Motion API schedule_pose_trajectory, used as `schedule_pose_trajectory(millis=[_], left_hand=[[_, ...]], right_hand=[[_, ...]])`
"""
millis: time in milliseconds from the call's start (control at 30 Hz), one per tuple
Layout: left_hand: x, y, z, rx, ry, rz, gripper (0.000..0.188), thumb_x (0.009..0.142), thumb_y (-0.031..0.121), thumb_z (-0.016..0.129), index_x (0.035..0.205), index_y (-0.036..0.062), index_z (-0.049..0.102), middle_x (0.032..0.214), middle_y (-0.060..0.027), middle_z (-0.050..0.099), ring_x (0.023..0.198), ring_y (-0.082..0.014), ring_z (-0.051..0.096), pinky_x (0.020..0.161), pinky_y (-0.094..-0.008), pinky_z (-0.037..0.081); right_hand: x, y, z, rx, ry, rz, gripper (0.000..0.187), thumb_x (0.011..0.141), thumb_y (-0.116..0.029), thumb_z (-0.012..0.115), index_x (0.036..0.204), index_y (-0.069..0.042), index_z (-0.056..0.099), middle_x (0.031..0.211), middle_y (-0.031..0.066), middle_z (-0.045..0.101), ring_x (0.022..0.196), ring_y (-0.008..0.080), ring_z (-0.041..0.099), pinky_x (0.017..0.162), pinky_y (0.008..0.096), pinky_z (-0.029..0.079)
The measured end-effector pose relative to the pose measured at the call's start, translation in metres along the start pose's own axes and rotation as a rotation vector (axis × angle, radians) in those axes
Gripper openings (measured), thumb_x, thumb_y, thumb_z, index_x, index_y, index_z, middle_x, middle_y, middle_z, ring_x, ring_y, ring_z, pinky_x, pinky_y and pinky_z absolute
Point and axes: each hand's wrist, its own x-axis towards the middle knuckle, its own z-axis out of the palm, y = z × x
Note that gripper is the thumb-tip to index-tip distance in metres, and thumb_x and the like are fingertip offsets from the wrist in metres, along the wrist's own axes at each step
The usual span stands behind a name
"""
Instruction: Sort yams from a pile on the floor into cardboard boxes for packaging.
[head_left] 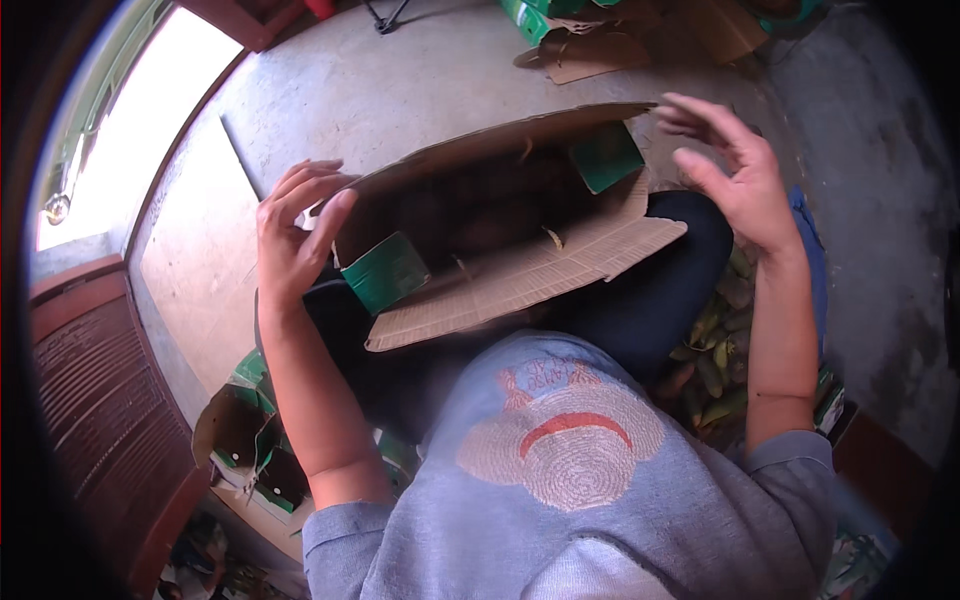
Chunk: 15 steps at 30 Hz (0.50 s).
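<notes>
An open cardboard box (pixel 530 275) with plain brown inner flaps and green end flaps rests across my lap, tilted with its opening toward me. The inside is dark, and what it holds cannot be made out. At its left end is my left hand (pixel 300 225), thumb and fingers apart around the corner; whether it touches the card is hard to see. Beyond the far right corner, my right hand (pixel 735 170) is raised with fingers spread and thumb apart, slightly blurred, holding nothing.
Long green and yellowish produce (pixel 715 370) lies heaped by my right knee. Other green and brown cartons stand at the lower left (pixel 240 430) and on the floor ahead (pixel 590 55). A brown slatted wooden panel (pixel 100 400) is on the left, beside a bright opening (pixel 140 110).
</notes>
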Motion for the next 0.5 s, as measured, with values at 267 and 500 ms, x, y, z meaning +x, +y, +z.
schedule_pose_trajectory(millis=[267, 500], left_hand=[[-0.011, -0.024, 0.003, -0.099, 0.252, -0.182, 0.047, 0.112, 0.026, 0.036, 0.119, -0.0067, 0.069, 0.120, -0.0165, 0.070, 0.119, -0.0258, 0.063, 0.112, -0.0408, 0.040], [-0.017, -0.018, -0.008, 0.273, 0.265, -0.280, 0.046, 0.111, 0.029, 0.038, 0.130, -0.0038, 0.063, 0.132, -0.0161, 0.065, 0.126, -0.0268, 0.060, 0.112, -0.0400, 0.042]], right_hand=[[-0.222, 0.218, -0.100, 0.089, 0.723, 0.689, 0.041, 0.097, -0.013, 0.066, 0.135, -0.001, 0.057, 0.126, 0.0093, 0.068, 0.116, 0.0178, 0.064, 0.091, 0.0308, 0.053], [-0.427, 0.401, -0.021, 0.051, 0.707, 1.132, 0.042, 0.095, -0.011, 0.068, 0.135, -0.001, 0.057, 0.119, 0.0072, 0.069, 0.107, 0.0164, 0.066, 0.090, 0.0293, 0.052]])
